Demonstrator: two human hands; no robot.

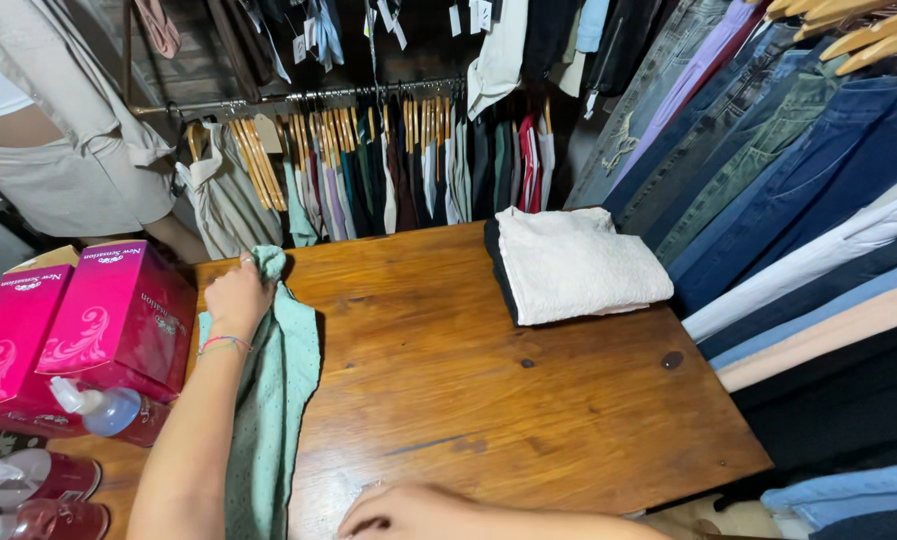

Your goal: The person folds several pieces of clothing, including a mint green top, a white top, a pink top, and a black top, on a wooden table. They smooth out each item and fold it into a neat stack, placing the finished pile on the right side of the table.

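Pinching the green cloth at the table's far left corner, my left hand is closed on it. It runs lengthwise toward me; my right hand rests flat, empty, at the near edge

A wooden table stands between crowded clothes rails in dim light.

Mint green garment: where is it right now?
In the head view, the mint green garment lies along the left side of the wooden table, under the left hand, just right of the pink boxes.
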